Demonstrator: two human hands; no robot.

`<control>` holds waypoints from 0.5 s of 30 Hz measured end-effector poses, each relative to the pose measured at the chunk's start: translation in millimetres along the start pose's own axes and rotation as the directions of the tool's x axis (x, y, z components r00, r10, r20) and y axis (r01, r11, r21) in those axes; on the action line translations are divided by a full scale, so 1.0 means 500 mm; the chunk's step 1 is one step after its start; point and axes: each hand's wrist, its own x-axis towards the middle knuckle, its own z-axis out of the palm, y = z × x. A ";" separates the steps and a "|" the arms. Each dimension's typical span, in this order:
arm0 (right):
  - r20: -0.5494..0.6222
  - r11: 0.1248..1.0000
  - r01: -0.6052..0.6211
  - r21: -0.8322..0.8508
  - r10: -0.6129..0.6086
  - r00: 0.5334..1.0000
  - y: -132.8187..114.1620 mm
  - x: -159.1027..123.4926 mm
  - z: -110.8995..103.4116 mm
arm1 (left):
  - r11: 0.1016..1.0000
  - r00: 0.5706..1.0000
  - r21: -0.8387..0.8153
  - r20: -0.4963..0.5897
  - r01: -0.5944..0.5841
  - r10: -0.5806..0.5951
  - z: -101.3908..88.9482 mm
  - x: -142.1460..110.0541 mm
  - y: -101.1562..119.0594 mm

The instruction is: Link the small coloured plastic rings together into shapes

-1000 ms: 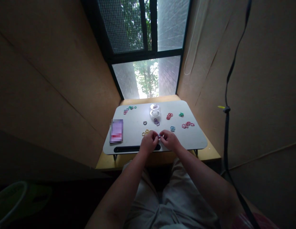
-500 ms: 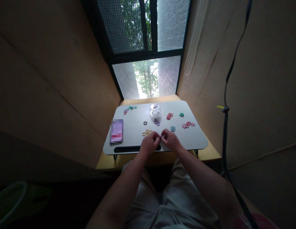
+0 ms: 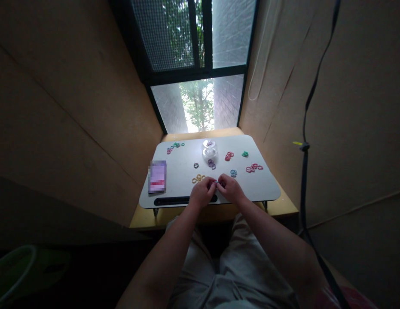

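Small item [image 3: 217, 183] between hands [image 3: 203, 192] mostly hidden, too tiny to identify. Purple rectangle [image 3: 158, 174] pixelated. Green tub [image 3: 51, 261] cut off by left edge.

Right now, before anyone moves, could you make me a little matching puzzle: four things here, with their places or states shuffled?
Things:
1. Left hand and right hand
2. Clear container
3. Black groove
4. Yellow rings

Places or states:
A. Along the near edge of the white table
B. Just beyond the left hand
C. Fingertips close together around a small thing, too tiny to identify
D. Toward the table's far edge

Pairs: 1-C, 2-D, 3-A, 4-B
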 end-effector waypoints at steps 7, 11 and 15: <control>0.010 1.000 0.010 0.009 -0.010 1.000 -0.009 -0.003 -0.004 | 0.999 0.998 -0.023 -0.058 -0.025 0.024 0.003 0.001 -0.006; 0.018 0.997 0.023 0.074 -0.025 1.000 -0.011 -0.004 -0.005 | 1.000 0.998 -0.001 -0.062 -0.013 0.013 0.004 0.002 -0.010; 0.006 0.998 0.030 0.051 -0.030 1.000 -0.007 -0.003 -0.004 | 1.000 0.998 0.008 -0.065 -0.014 0.014 0.007 0.001 -0.012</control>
